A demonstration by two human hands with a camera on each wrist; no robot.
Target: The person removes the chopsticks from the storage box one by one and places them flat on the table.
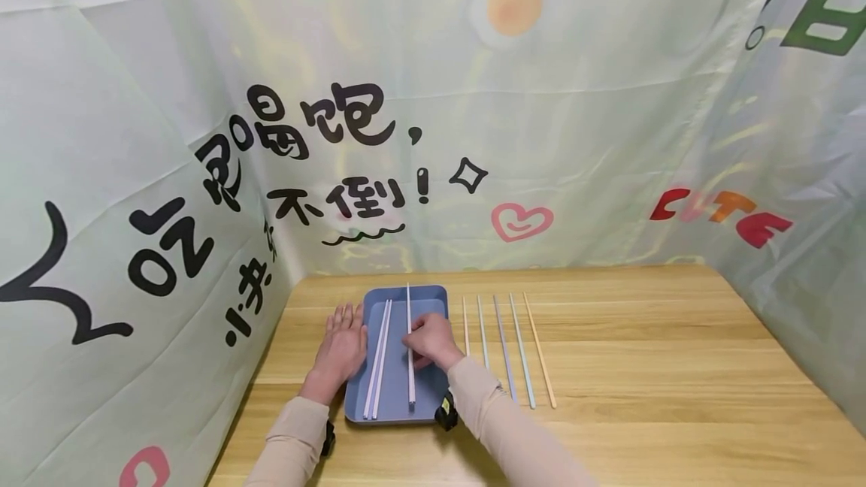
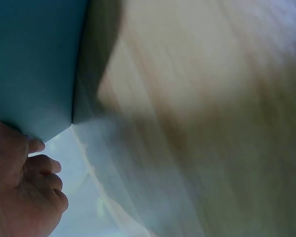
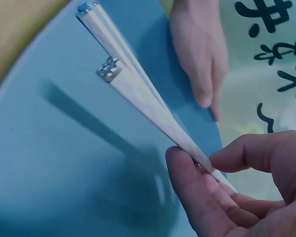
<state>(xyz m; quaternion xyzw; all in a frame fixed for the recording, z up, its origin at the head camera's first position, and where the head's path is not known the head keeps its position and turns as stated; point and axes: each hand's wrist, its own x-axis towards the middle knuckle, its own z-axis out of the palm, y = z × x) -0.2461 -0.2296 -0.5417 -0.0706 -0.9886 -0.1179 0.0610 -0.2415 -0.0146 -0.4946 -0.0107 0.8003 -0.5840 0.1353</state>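
A blue-grey rectangular tray (image 1: 398,389) lies on the table with two pale lilac chopsticks (image 1: 382,359) side by side in its left half. Above the tray's right half, my right hand (image 1: 433,340) pinches a pale chopstick (image 3: 153,111) between thumb and fingers; the right wrist view shows its patterned end raised, casting a shadow on the tray. My left hand (image 1: 343,344) lies along the tray's left edge, fingers pointing forward. In the left wrist view, the fingers (image 2: 49,168) are beside the tray's outer wall (image 2: 34,59).
Right of the tray, several chopsticks lie in a spaced row on the wooden table (image 1: 643,367), among them a purple one (image 1: 505,348) and an orange-yellow one (image 1: 540,348). My right forearm partly covers the row. A printed cloth (image 1: 595,134) surrounds the table's back and sides.
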